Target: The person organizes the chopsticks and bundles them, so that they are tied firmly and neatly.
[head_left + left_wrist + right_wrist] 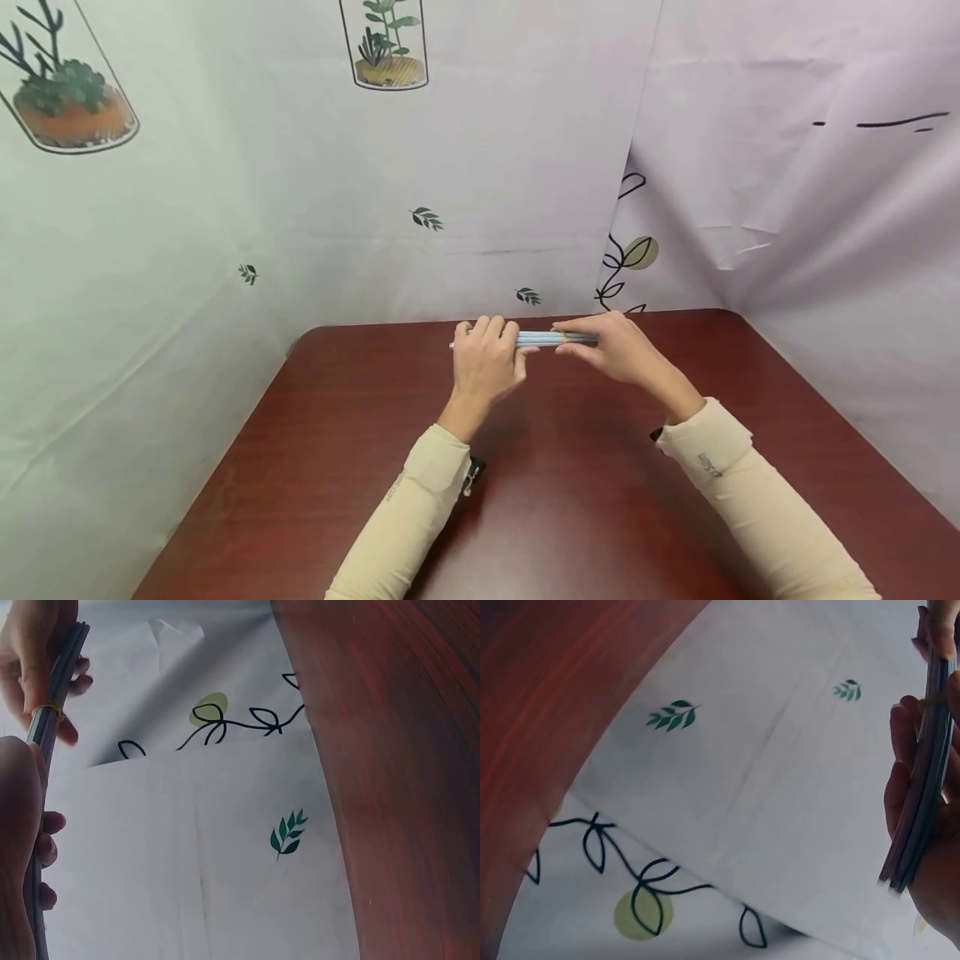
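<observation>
A bundle of thin, light blue sticks point(536, 338) is held sideways above the far part of the table. My left hand point(486, 358) grips the bundle near its left end, fingers curled over it and thumb underneath. A yellow rubber band point(564, 337) circles the sticks on the right part. There, my right hand point(622, 346) has thumb and fingers on both sides of the bundle, pinching at the band. In the right wrist view, the band point(932, 700) spans between the fingertips across the sticks, whose free ends point(895, 881) point toward the right palm.
The dark red wooden table point(525, 517) reaches back to a white cloth wall point(510, 167) printed with leaves and potted plants. More cloth hangs along the left and right sides. Cream sleeves point(427, 483) cover both forearms, with a small dark device point(474, 473) at the left wrist.
</observation>
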A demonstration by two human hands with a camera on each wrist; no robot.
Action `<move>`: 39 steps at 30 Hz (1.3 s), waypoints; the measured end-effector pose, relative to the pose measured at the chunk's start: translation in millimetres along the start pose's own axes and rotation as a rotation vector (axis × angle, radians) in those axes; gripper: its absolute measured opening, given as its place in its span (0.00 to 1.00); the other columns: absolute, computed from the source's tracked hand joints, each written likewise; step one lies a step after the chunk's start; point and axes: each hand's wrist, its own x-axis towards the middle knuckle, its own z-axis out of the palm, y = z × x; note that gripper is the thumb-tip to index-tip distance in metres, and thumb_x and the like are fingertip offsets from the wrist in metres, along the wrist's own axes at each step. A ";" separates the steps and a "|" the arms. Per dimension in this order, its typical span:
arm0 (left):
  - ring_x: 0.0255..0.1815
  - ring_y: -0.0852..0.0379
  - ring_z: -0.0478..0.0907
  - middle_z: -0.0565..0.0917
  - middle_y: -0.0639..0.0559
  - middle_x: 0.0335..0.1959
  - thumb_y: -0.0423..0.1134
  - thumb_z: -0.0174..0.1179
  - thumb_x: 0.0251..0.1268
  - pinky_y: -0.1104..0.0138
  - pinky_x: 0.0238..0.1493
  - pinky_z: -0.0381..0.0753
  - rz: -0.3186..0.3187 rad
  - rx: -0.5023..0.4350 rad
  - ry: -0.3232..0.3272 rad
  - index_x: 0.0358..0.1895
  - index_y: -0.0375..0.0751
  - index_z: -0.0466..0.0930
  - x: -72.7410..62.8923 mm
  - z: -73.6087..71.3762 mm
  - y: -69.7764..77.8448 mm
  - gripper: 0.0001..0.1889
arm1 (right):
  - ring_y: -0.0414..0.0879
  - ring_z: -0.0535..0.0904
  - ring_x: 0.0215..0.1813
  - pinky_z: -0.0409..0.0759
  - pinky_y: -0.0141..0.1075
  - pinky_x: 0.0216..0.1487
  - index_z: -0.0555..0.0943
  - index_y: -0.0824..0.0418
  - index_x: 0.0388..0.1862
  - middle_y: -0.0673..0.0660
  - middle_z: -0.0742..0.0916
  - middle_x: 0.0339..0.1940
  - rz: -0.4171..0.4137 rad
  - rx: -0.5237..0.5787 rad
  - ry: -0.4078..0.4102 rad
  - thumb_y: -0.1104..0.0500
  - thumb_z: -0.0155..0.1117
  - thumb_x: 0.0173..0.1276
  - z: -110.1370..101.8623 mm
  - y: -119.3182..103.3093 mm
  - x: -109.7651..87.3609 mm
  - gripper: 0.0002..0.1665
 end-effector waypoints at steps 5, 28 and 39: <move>0.34 0.51 0.77 0.79 0.51 0.29 0.59 0.58 0.63 0.55 0.40 0.74 -0.035 0.001 0.005 0.30 0.43 0.78 -3.8 -1.5 -5.9 0.21 | 0.42 0.78 0.26 0.75 0.39 0.27 0.87 0.60 0.49 0.54 0.90 0.40 -0.074 -0.144 0.103 0.54 0.79 0.53 3.3 4.2 -7.6 0.24; 0.35 0.46 0.75 0.77 0.47 0.31 0.60 0.56 0.62 0.55 0.49 0.74 -0.151 0.031 0.066 0.33 0.41 0.78 -15.9 -5.2 7.1 0.23 | 0.52 0.81 0.31 0.78 0.44 0.29 0.88 0.63 0.41 0.56 0.88 0.31 -0.165 -0.288 0.486 0.56 0.79 0.47 30.7 7.9 -24.6 0.21; 0.36 0.48 0.73 0.75 0.48 0.33 0.61 0.57 0.61 0.56 0.49 0.70 -0.119 0.056 0.105 0.37 0.42 0.77 -5.6 -2.8 8.8 0.23 | 0.51 0.81 0.30 0.77 0.44 0.29 0.88 0.63 0.40 0.56 0.88 0.31 -0.185 -0.279 0.520 0.38 0.59 0.68 19.8 9.7 -21.2 0.29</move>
